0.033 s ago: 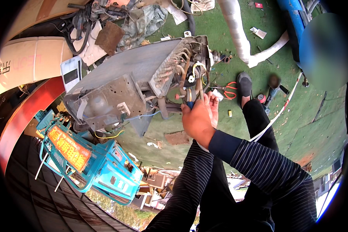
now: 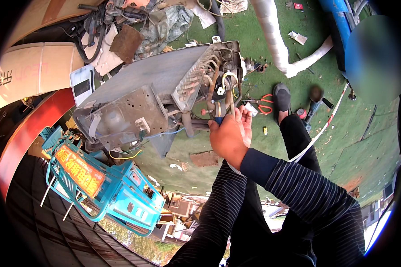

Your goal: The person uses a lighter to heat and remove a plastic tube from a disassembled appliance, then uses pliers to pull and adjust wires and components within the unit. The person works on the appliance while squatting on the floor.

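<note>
My right hand [image 2: 228, 139] is closed at the right-hand end of a dirty outdoor air-conditioner unit [image 2: 133, 84], beside its copper pipes [image 2: 212, 91]. A small blue part [image 2: 218, 120] shows by its thumb; what it grips is mostly hidden. Behind it, my left hand [image 2: 245, 127] shows only part of its palm and bent fingers, close to a thin upright tube [image 2: 231, 104]; its hold is also hidden. A white scrap [image 2: 251, 109] lies by those fingertips. The unit's finned coil and bent tube ends face me, and a brass valve [image 2: 204, 111] sticks out left of my hands.
Red-handled scissors [image 2: 265, 105], a blue power tool [image 2: 314, 107] and my shoe [image 2: 281, 100] are at right on green matting. A white hose [image 2: 318, 134] runs past my wrist. At left stand a turquoise vehicle [image 2: 133, 193] and cardboard [image 2: 35, 73]; a wrapped white pipe [image 2: 272, 33] lies ahead.
</note>
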### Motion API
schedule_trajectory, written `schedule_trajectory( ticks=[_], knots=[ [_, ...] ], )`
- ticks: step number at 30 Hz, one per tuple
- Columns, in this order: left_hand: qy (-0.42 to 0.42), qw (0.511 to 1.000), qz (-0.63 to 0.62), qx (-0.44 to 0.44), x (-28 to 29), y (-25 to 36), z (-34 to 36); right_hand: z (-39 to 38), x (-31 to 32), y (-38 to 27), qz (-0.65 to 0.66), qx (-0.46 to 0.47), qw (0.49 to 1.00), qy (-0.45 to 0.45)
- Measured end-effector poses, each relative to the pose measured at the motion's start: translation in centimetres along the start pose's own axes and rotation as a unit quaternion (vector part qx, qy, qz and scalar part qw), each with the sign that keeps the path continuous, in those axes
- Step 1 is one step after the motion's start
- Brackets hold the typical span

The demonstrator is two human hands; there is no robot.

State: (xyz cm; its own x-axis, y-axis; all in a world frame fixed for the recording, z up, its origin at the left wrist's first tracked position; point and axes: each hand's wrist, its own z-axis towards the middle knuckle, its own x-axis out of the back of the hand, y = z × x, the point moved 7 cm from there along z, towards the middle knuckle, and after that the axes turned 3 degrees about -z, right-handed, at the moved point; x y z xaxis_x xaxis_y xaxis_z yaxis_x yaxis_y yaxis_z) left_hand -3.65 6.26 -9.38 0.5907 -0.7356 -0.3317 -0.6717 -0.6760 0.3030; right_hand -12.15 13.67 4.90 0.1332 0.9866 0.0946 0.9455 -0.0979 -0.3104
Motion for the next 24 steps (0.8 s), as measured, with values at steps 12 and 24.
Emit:
schedule_trajectory(
  ticks=[12, 24],
  knots=[
    [0.037, 0.999, 0.006, 0.000, 1.9, -0.5, 1.3, 2.8, -2.8, -0.6, -0.129, 0.064, 0.988, -0.063],
    [0.014, 1.000, 0.011, -0.013, 1.5, -0.5, 1.5, 3.0, -3.3, -2.0, -0.240, 0.195, 0.947, -0.082]
  ],
)
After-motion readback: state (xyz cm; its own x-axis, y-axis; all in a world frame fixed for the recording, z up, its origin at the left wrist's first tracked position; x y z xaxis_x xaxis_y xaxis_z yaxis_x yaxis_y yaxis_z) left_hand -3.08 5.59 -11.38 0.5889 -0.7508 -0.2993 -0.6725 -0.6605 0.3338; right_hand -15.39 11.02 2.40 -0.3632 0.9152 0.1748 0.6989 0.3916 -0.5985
